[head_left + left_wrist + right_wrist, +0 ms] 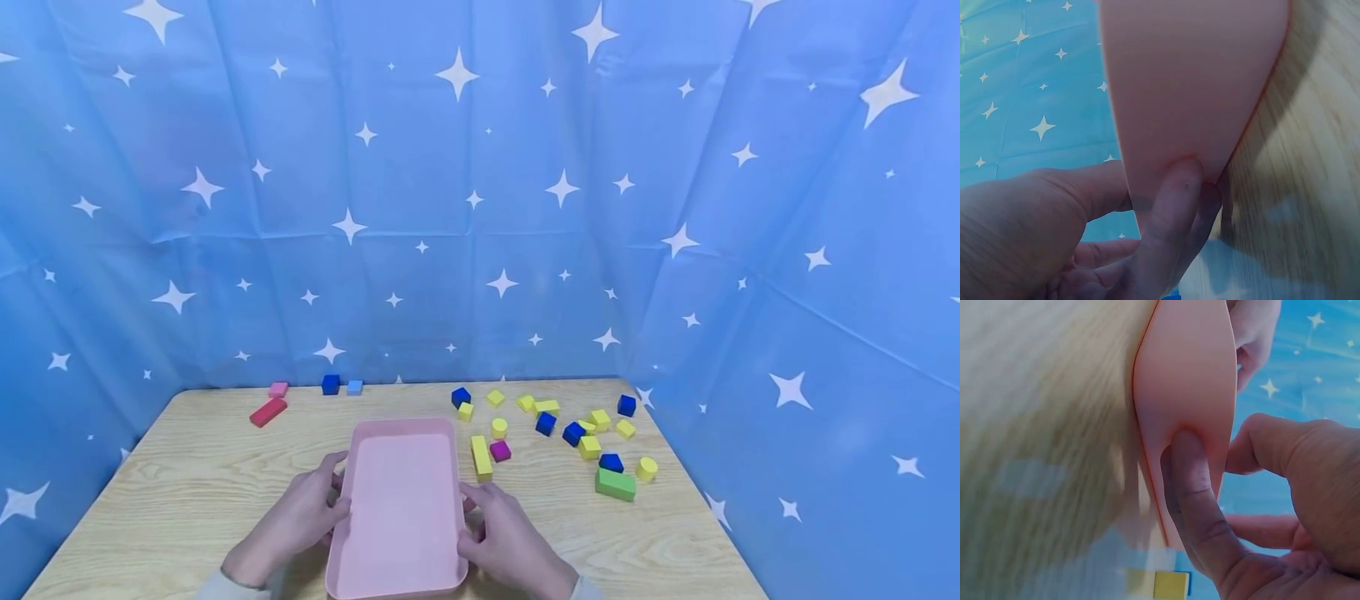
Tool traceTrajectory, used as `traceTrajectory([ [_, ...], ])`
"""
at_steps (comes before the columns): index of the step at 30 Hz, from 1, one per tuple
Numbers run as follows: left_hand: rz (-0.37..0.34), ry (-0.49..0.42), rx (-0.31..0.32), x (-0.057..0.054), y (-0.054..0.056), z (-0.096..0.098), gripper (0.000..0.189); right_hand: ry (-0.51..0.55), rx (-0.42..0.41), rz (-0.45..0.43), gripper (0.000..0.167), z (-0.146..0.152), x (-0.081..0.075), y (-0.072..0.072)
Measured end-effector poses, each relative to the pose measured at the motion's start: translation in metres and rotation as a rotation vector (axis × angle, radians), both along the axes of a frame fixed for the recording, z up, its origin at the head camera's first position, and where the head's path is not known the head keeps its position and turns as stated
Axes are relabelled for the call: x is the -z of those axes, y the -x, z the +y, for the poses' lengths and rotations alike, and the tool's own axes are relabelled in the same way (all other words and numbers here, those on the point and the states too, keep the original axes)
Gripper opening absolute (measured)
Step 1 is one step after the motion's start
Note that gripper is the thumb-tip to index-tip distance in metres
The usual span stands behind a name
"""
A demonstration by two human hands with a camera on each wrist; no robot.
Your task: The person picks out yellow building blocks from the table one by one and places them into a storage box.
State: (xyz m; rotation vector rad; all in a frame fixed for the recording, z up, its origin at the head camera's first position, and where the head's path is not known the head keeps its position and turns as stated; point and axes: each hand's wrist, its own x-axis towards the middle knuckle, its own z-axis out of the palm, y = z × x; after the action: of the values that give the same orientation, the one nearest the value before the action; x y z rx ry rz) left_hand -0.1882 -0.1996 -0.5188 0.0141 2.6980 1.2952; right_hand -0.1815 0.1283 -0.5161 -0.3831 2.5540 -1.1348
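A shallow pink tray (405, 508) with rounded corners lies between both hands near the front of the table, and nothing lies inside it. My left hand (303, 510) grips its left side, thumb at the rim. In the left wrist view, fingertips press the outer wall of the tray (1191, 81). My right hand (513, 537) pinches the opposite side the same way; in the right wrist view its fingers (1192, 465) lie against the outer wall. Whether the tray touches the table or hangs slightly above it, I cannot tell.
Yellow and blue blocks are scattered at the right, with a green block (615, 484) and a magenta block (500, 451). A long yellow block (482, 458) lies close to the tray. At the back left are a red block (268, 412), a pink block (278, 389) and two blue ones (331, 384).
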Motion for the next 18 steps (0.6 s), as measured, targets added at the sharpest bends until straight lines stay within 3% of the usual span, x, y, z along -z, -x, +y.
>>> traceTrajectory([
  [12,0.012,-0.011,0.008,0.001,0.001,0.001,0.081,0.002,0.009,-0.003,0.071,0.012,0.003,-0.002],
  [15,0.002,-0.006,0.008,0.001,0.001,0.001,0.081,-0.004,0.013,0.058,0.066,0.024,0.003,0.001],
  [18,-0.005,-0.004,0.009,0.001,0.002,0.002,0.082,-0.024,0.037,0.174,0.062,0.039,0.003,0.005],
])
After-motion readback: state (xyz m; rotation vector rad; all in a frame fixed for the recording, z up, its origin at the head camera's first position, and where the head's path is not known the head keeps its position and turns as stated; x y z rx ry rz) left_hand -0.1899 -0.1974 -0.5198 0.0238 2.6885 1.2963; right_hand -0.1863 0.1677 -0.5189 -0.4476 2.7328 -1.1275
